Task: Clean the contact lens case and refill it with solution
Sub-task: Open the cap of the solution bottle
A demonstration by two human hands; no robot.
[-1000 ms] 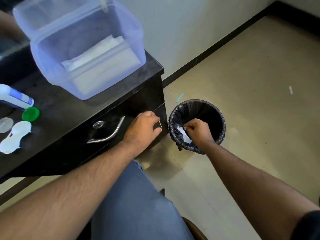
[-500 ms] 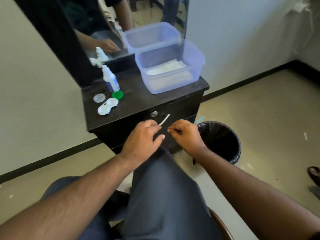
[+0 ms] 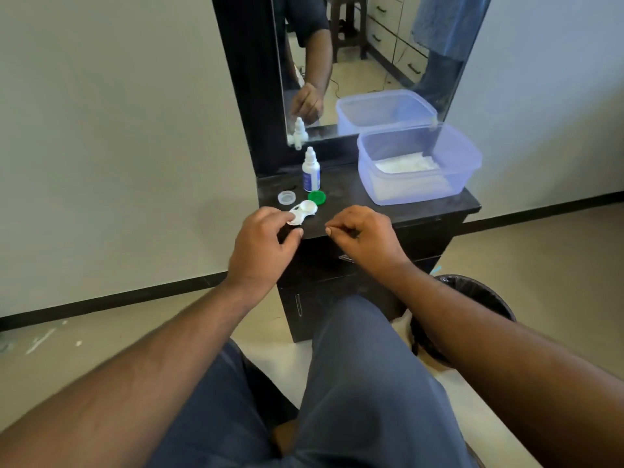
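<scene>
The white contact lens case (image 3: 304,211) lies open on the black cabinet top (image 3: 358,207) near its front left corner. Its green cap (image 3: 316,197) and clear cap (image 3: 287,197) sit just behind it. Further back, by the mirror, the small white solution bottle (image 3: 310,172) stands upright. My left hand (image 3: 263,244) reaches over the cabinet's front edge; its curled fingertips touch and partly hide the case's near end, with the thumb slightly apart below. My right hand (image 3: 361,238) hovers to the right over the front edge, fingers curled, thumb and forefinger together, holding nothing visible.
A clear blue plastic tub (image 3: 466,163) with white tissues (image 3: 405,163) fills the cabinet's right side. The mirror (image 3: 364,62) rises behind. A black-lined bin (image 3: 479,295) stands on the floor at the right. My knees are in front of the cabinet.
My right hand left the bin, where it held white paper, and came up to the cabinet edge. My left hand rose from the drawer front to the lens case. The view lifted.
</scene>
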